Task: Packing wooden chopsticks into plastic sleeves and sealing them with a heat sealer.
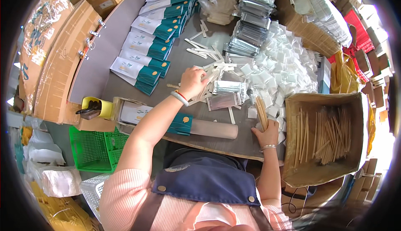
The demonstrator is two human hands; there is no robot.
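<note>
My right hand (267,134) is closed around a small bundle of thin wooden sticks (261,109) at the table's near edge, right of the middle. The sticks point away from me. Over a loose heap of flat white strips (215,71), my left hand (193,83) has its fingers curled in; whatever is between them is hidden. Clear flat packets (223,100) and silvery packets (227,88) lie just right of that hand. Beyond my right hand spreads a large pile of small clear sachets with white contents (280,70).
White-and-teal printed pouches (142,43) stand in stacks at the far left. Silvery packets (250,26) are piled at the back. On the right, a cardboard box (290,170) holds more wooden sticks. A grey roll (215,129) lies along the near edge; a green crate (90,147) stands below left.
</note>
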